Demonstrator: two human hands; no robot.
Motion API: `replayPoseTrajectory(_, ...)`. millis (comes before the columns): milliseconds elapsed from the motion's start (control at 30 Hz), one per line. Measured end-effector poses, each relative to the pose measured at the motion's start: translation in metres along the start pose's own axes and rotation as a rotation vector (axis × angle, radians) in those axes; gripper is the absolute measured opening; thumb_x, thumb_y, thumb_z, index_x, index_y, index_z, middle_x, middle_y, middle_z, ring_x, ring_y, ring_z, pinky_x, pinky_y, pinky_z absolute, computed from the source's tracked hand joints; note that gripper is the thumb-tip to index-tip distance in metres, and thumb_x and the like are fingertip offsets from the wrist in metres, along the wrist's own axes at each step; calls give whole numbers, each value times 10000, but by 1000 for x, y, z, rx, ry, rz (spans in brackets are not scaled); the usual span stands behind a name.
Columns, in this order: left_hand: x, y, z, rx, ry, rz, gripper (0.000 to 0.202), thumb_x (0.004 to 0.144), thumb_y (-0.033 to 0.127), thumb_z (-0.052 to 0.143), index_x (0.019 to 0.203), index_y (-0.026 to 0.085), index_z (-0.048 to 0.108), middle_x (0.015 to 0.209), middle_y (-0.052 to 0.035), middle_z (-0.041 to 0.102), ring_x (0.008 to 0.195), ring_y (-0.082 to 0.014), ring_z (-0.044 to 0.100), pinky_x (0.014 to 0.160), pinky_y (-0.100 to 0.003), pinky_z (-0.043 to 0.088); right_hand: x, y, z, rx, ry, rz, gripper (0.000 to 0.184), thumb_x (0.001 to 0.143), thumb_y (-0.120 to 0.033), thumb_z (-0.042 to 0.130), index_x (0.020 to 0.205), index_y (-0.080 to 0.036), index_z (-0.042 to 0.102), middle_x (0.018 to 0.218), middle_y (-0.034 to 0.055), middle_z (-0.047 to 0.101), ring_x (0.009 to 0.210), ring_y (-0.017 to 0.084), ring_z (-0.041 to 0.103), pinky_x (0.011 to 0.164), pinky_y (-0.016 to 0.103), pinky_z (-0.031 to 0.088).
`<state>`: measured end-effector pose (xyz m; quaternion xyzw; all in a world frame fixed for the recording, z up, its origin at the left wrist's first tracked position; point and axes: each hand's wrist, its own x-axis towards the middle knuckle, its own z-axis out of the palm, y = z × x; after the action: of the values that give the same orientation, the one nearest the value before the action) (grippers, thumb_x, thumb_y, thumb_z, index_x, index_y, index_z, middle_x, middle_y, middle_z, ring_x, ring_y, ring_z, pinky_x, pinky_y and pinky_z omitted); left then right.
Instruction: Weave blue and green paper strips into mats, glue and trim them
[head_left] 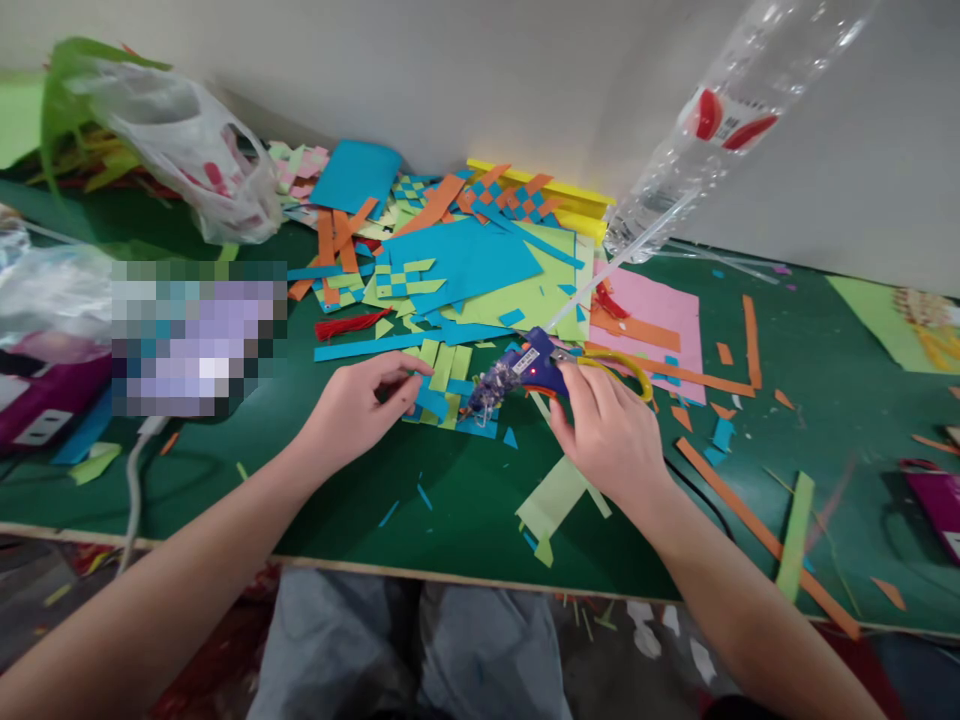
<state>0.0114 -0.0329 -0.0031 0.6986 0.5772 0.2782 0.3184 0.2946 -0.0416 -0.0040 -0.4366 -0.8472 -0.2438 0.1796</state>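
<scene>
Curls the fingers of the right hand (611,430) round the back of a blue glue gun (547,365), and bends the fingers of the left hand (364,405), thumb and forefinger close together, at the edge of a woven paper piece (450,365). Cannot tell a pinch on the paper from a light touch there. Points the gun's tip down at the blue and green strips of the weave, between the two hands.

Could burn the left fingertips by letting the tip swing sideways, with so little room between. Might also drip glue on the wrong strips from the stringy clump round the tip, or drag the weave askew through a loose hold. Could snag the black cord (705,495) with the right forearm and jerk the gun off line.

Works at a green surface (465,510) littered with paper offcuts (750,345), with yellow-handled scissors (643,382) beside the right hand and a red tassel (352,325) farther left. Faces a pale wall (450,80), with a plastic bag (187,150) at left and a clear bottle (727,120) at right. Includes a purple item (217,340) too pixelated to make out.
</scene>
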Motion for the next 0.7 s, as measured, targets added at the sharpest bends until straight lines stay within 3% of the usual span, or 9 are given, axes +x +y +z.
replayPoseTrajectory(367,0,-3,0,2,-5,-6,243,864,344,504,1006,199,638,718,-1,687,628,-153,676,559,-216,484,2,1,-2,16,99,4,350,845,-271,561,1096,-30,599,920,123,687,811,204,660,649,290,522)
replayPoseTrajectory(700,0,-4,0,3,-16,7,240,874,345,518,1020,193,633,718,-8,683,639,-151,665,585,-227,486,2,7,-1,34,134,22,397,846,-327,548,1133,-55,579,945,137,681,870,225,650,677,307,528)
